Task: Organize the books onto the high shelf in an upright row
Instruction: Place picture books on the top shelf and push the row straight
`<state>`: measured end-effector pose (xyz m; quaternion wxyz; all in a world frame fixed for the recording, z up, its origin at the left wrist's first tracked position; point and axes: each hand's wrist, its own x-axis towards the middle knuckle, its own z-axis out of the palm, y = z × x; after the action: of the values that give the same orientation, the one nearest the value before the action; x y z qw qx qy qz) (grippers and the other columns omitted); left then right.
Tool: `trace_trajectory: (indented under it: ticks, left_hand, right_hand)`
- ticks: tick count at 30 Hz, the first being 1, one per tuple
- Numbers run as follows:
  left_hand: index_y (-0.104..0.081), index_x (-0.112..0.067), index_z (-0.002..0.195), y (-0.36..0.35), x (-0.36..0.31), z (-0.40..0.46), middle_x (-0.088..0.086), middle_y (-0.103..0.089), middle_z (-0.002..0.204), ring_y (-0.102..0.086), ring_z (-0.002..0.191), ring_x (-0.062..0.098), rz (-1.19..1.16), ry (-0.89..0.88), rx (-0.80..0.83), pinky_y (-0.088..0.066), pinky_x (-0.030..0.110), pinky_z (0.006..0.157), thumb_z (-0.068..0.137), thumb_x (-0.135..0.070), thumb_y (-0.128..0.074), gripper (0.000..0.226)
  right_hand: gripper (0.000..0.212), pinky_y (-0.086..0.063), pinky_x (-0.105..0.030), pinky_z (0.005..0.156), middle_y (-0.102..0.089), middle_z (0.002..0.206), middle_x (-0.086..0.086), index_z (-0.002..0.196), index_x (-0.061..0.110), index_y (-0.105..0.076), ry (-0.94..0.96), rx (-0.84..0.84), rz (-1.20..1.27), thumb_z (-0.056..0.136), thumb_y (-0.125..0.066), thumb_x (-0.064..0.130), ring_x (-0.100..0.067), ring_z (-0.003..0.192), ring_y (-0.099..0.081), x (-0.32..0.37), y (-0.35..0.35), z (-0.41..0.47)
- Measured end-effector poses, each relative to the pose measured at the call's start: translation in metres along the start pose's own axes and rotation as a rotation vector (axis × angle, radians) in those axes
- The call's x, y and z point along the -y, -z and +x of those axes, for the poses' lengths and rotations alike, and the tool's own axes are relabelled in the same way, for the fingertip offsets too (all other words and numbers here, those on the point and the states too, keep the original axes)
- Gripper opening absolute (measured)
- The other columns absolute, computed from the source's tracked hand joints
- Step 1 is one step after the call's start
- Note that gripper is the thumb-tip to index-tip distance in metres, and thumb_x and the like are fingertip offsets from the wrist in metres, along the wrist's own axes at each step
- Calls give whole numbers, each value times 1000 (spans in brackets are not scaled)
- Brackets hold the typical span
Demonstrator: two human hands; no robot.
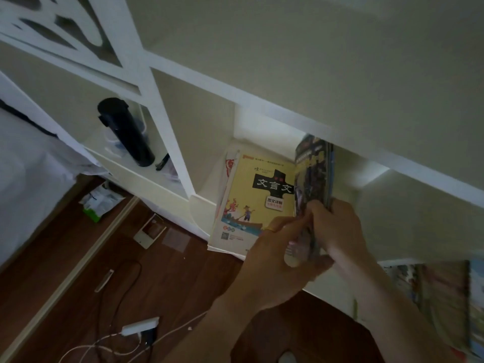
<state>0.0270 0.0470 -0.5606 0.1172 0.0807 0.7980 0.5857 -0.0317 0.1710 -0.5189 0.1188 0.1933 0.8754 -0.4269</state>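
Both hands, left hand (272, 247) and right hand (337, 226), grip dark comic books (313, 174) upright in the shelf (262, 98) beside the leaning yellow book (251, 200), which probably topples if released.

The room is dim and flat, with a greyish cast over the white wooden shelf unit (235, 98). A brighter patch glows on the shelf wall at the right, while the underside above it sits in soft shadow. The dark red wooden floor (78, 297) is murky. Straight edges bow with wide-angle distortion, and the corners are smeared with blur.
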Motion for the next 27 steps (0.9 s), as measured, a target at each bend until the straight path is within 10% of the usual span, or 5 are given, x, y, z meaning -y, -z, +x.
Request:
trace_trajectory:
  ticks: [4, 8, 12, 18, 27]
  left_hand:
    - [-63, -38, 126, 18, 13, 9, -18, -62, 122, -60, 105, -9, -211, 263, -217, -48, 19, 89, 105, -45, -51, 25]
    - [-73, -29, 118, 37, 35, 19, -3, -76, 116, -71, 109, 19, -551, 473, -305, -55, 43, 101, 97, -48, -64, 30]
    - [-65, -19, 125, 60, 45, 12, 6, -76, 116, -73, 108, 26, -567, 271, -206, -60, 40, 90, 99, -14, -66, 26]
    - [-53, -19, 139, 70, 58, 26, -6, -70, 124, -65, 120, 15, -200, 112, -249, -55, 49, 101, 94, -7, -62, 47]
    - [-48, -25, 138, 55, 68, 30, -5, -70, 123, -69, 114, 19, -423, 112, -272, -62, 35, 84, 98, 7, -58, 52]
  right_hand:
    - [22, -53, -41, 80, -75, 89, -13, 86, 10, -71, -87, 79, 214, 98, -58, 24, -29, 85, -70, -1, 26, 1]
    - [18, -56, -41, 79, -78, 99, -9, 98, 15, -78, -65, 215, 584, 96, -61, 11, -26, 90, -75, -9, 39, -5]
    - [35, -56, -45, 86, -75, 113, -7, 122, 18, -67, -18, 250, 635, 94, -59, -1, -28, 104, -73, -28, 23, 10]
    - [29, -60, -34, 82, -78, 100, -6, 103, 2, -69, 174, 77, 625, 80, -68, -15, -21, 98, -73, -31, -5, 27]
    - [25, -54, -22, 71, -76, 92, 2, 92, 8, -64, 171, 62, 623, 75, -74, -8, -11, 87, -72, -51, -40, 25]
